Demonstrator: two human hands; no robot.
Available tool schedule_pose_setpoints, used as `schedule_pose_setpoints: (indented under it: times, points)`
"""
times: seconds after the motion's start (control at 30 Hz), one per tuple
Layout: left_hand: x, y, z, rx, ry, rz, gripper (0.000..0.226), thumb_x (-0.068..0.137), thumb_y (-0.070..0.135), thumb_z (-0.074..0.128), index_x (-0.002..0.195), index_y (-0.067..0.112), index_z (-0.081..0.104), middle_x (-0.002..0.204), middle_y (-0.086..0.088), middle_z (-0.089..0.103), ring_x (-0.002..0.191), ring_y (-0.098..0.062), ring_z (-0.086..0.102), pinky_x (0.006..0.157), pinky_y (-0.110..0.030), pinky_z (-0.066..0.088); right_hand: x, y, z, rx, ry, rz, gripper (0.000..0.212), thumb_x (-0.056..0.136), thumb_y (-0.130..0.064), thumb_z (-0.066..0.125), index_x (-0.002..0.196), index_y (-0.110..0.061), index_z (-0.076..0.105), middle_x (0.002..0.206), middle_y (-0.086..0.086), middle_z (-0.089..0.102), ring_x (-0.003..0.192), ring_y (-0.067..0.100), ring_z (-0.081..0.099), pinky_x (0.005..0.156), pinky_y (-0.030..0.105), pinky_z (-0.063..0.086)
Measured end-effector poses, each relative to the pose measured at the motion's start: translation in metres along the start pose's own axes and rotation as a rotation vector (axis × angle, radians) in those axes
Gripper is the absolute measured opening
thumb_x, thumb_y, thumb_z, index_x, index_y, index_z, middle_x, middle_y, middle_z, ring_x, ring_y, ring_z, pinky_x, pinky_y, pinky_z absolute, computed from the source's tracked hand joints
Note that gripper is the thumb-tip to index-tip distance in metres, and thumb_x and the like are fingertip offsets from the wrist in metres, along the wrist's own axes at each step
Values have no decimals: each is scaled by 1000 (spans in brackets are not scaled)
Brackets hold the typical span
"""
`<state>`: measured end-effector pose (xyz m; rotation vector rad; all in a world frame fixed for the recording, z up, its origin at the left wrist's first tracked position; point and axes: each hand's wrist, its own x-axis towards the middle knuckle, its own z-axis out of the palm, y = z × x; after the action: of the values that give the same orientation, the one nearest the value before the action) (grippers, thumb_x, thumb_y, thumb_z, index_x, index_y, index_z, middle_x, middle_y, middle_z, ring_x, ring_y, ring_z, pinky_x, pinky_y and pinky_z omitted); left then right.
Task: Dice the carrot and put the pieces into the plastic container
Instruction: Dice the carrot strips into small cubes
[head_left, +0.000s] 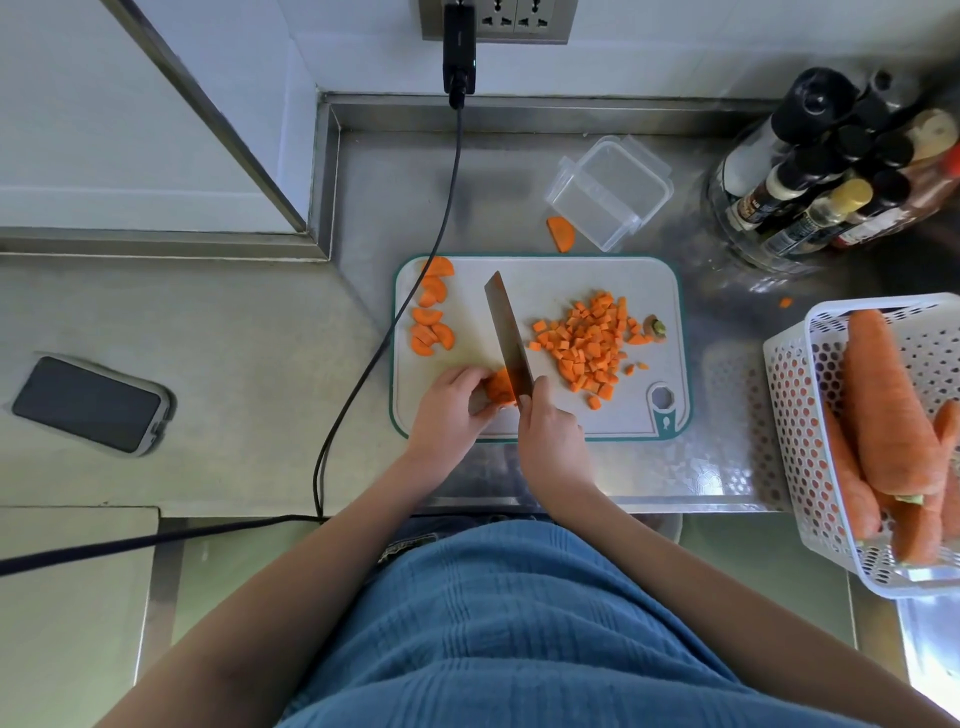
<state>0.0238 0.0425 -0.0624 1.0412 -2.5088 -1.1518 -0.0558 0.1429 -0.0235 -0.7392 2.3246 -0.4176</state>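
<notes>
Head view looks down on a white cutting board (540, 291) in the middle of the frame. The right hand (550, 436) grips the handle of a big knife (506, 332), and the blade stands on a carrot piece (500, 387) near the bottom left of the board. The left hand (452, 405) curls its fingers on that piece and holds it down. A pile of little carrot cubes (587, 343) lies on the right part of the board. Some half-round carrot slices (432, 317) sit along the left edge. The clear plastic container (608, 192) stands above the board, toward the upper right, with one slice just beside it. A white basket (789, 384) at the right edge holds whole carrots (883, 395). A phone (88, 402) lies at the left.
</notes>
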Motion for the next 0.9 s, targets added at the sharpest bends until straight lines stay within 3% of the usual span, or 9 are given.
schedule_pose_setpoints:
  times: [0.2,0.37,0.53,0.7,0.9]
  points:
    - [2,1,1,-20,-13,-19,30,74,11,76,102,7,66,96,-5,66,92,-18,58,81,-15,39,7,-4,8,-183,-20,29,18,101,-9,33,116,-17,29,93,16,63,81,34,62,67,45,56]
    - [1,1,2,-3,-7,-10,29,74,12,76,100,8,66,94,-4,65,91,-17,57,79,-13,37,8,-2,5,-182,-30,12,16,102,-12,33,117,-18,29,97,16,64,83,35,63,69,44,55]
    - [5,3,7,44,-38,37,36,70,9,76,104,4,64,97,-8,63,92,-21,56,80,-16,38,12,9,-7,-111,48,79,22,102,-9,34,123,-13,33,90,17,64,77,34,63,58,37,49]
    - [10,9,11,67,-51,90,32,72,11,76,100,4,64,95,-9,63,90,-23,57,78,-21,41,7,9,-15,-1,88,91,21,103,-15,31,122,-9,37,89,18,62,78,35,60,63,41,51]
    - [4,3,6,34,-41,71,37,74,11,75,108,7,62,105,-7,62,100,-22,55,87,-15,33,3,-2,-15,74,94,23,26,104,-27,28,121,-10,37,71,4,52,66,28,55,54,34,43]
